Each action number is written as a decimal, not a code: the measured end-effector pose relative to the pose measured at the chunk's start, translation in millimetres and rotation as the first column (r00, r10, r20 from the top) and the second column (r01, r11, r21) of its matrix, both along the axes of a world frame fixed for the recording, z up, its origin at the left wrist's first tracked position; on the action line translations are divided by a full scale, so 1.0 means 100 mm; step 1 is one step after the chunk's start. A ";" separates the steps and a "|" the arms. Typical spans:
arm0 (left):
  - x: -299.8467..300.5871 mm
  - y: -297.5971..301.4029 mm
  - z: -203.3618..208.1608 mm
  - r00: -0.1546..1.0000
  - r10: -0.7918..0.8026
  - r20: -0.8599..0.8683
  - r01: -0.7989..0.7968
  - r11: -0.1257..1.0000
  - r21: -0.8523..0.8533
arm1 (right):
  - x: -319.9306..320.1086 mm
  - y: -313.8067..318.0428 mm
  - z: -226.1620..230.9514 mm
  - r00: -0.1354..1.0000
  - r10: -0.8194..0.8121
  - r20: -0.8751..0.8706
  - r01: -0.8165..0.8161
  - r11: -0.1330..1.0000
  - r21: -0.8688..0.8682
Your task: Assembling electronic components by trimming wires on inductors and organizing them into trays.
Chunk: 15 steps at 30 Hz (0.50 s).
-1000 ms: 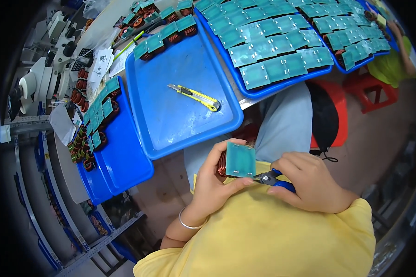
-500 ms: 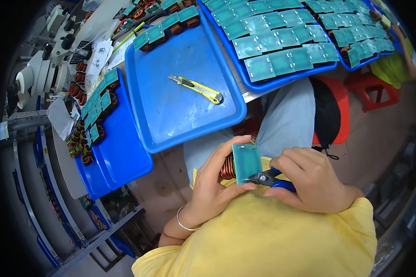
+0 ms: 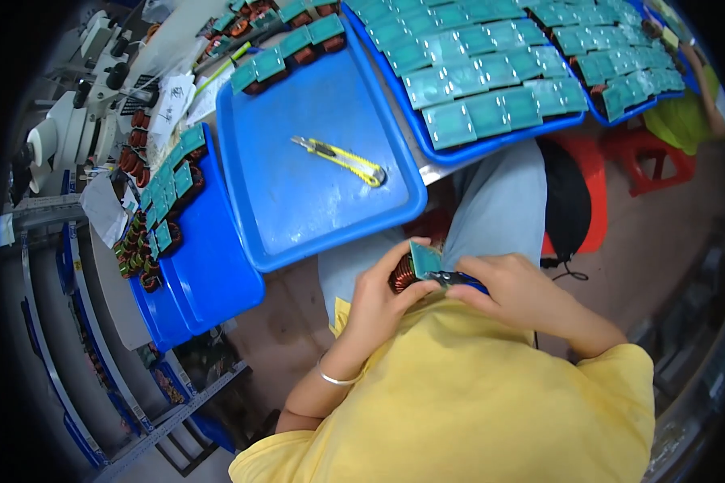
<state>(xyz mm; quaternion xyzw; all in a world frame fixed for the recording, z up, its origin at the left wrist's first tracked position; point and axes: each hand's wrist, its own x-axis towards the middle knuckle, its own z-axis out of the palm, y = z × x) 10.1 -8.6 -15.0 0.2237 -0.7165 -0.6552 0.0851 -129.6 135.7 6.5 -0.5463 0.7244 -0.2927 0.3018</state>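
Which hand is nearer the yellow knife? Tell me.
Left. The left hand, gripping a coil with a green board, is below the knife in the picture; the right hand, holding pliers, is below and farther right.

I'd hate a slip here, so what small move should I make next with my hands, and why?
With your left hand, I'd probably ease the thumb back slightly: its tip appears right beside the tips of the blue-handled cutters, which your right hand holds at the green board. What sits between the jaws is too small to tell.
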 end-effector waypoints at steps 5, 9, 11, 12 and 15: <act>0.04 -0.07 -0.85 0.926 -0.122 0.356 0.014 0.956 0.292 | -0.05 -0.14 -0.91 0.909 -0.071 0.411 -0.026 0.974 0.226; 0.10 -0.06 -0.85 0.957 -0.119 0.266 0.030 0.948 0.317 | -0.06 -0.06 -0.97 0.891 -0.078 0.447 -0.055 0.960 0.276; 0.19 -0.14 -0.70 0.970 -0.170 0.175 0.063 0.867 0.494 | -0.10 -0.19 -0.30 0.960 0.095 0.264 -0.166 0.950 0.263; 0.22 -0.17 -0.54 0.973 -0.212 0.094 0.114 0.789 0.603 | -0.08 -0.25 -0.12 0.961 0.124 0.249 -0.188 0.949 0.253; 0.32 -0.31 -0.08 0.975 -0.221 0.006 0.173 0.783 0.598 | 0.08 -0.54 0.25 0.940 0.250 0.233 -0.186 0.947 -0.264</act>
